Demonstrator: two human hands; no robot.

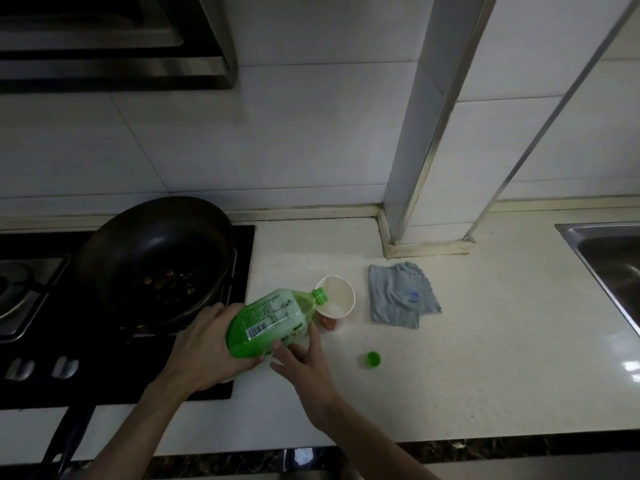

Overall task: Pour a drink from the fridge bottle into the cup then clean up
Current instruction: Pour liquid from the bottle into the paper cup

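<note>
Over on the left a dark pan (156,254) sits on the black hob (242,244), well clear of the pouring, its handle sticking out toward the counter's front edge. The person's left hand (207,344) is wrapped around the fat base of the green bottle (273,320), taking the weight from behind. The bottle is tipped nearly flat, neck toward the right, so the pale drink can run out. The right hand (304,358) is only half closed, fingers spread along the bottle's underside near the label, steadying rather than gripping. The open neck hangs just over the near rim of the paper cup (337,299), which stands upright on the white counter (485,341) and already shows pale liquid inside; pouring looks under way. The green cap (373,359) lies by itself nearer the front, apart from the cup, handy for closing up. Just right of the cup a crumpled grey cloth (401,296) waits, presumably for wiping. The steel sink (609,258) sits at far right.
</note>
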